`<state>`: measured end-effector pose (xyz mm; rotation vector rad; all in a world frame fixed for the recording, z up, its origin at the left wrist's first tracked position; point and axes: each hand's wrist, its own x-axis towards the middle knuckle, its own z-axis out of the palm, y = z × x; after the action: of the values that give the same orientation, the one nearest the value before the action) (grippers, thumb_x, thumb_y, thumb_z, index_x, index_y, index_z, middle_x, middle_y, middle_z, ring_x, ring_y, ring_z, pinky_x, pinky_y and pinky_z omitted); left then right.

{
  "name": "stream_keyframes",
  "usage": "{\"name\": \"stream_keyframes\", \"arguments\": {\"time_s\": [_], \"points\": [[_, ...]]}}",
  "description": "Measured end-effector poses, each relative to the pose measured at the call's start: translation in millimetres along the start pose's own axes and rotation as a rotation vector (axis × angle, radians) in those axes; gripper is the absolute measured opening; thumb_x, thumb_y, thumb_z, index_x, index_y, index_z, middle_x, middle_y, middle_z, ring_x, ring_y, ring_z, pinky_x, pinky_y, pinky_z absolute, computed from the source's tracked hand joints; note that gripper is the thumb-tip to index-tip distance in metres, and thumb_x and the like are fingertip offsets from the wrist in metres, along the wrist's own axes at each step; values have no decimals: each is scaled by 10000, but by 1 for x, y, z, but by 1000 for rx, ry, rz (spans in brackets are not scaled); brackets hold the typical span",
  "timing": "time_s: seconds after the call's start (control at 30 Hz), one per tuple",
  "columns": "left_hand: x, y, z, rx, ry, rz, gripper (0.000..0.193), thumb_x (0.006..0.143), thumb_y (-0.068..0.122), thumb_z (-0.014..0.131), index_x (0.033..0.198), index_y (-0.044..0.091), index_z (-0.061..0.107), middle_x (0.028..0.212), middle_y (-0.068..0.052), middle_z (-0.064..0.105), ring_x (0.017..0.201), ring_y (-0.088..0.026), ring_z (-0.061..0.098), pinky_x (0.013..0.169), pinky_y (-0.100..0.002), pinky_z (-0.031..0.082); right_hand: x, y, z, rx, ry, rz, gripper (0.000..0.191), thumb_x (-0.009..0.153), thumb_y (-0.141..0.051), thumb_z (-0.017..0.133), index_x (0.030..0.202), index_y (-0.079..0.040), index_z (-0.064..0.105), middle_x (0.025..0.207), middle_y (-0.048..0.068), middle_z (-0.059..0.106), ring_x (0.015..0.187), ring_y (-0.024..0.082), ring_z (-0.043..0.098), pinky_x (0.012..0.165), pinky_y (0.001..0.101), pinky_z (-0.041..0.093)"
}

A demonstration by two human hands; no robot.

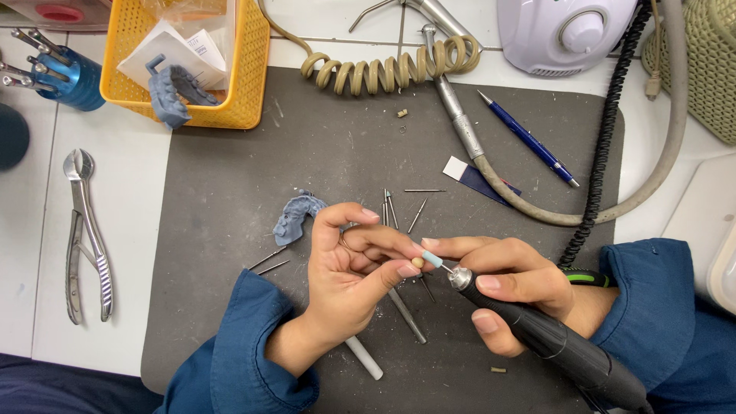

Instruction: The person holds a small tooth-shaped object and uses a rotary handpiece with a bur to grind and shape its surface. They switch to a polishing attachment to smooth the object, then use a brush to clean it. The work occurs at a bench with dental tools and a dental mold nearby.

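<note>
My left hand (349,276) pinches a tiny tooth-coloured piece (418,262) between thumb and fingertips over the dark grey mat (230,230). My right hand (510,284) grips a black rotary handpiece (552,345); its pale blue tip (432,259) touches the small piece. A blue dental cast (295,215) lies on the mat just behind my left hand. Several thin metal burs (414,211) lie scattered between the hands and farther back. Both sleeves are dark blue.
A yellow basket (249,84) holds another blue cast and papers at back left. Metal pliers (84,238) lie at left on the white bench. A coiled hose, a second handpiece (460,123), a blue pen (529,138) and a white machine (563,34) lie behind.
</note>
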<state>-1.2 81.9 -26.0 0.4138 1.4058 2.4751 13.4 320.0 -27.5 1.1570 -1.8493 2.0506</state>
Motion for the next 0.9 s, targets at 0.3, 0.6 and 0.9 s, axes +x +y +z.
{"name": "stream_keyframes", "arguments": {"time_s": [0.3, 0.6, 0.9], "points": [[1, 1, 1, -23, -7, -21, 549, 996, -128, 658, 1374, 80, 318, 1120, -210, 698, 1058, -282, 751, 945, -370, 640, 2, 1, -2, -80, -17, -20, 422, 960, -52, 637, 1339, -74, 452, 1148, 179, 612, 1252, 496, 659, 1022, 526, 628], [2, 2, 2, -33, 2, -43, 548, 998, -130, 659, 1384, 67, 323, 1120, -214, 701, 1066, -267, 739, 964, -361, 627, 4, 2, -2, -92, -33, -51, 403, 951, -75, 638, 1316, -69, 468, 1135, 178, 632, 1235, 476, 654, 1028, 536, 609], [2, 0, 2, -86, 1, -60, 548, 992, -130, 659, 1380, 57, 322, 1113, -201, 697, 1073, -261, 737, 973, -355, 622, 5, 2, -2, -90, -32, -37, 384, 962, -81, 632, 1309, -59, 469, 1127, 186, 633, 1235, 463, 659, 1019, 522, 617]]}}
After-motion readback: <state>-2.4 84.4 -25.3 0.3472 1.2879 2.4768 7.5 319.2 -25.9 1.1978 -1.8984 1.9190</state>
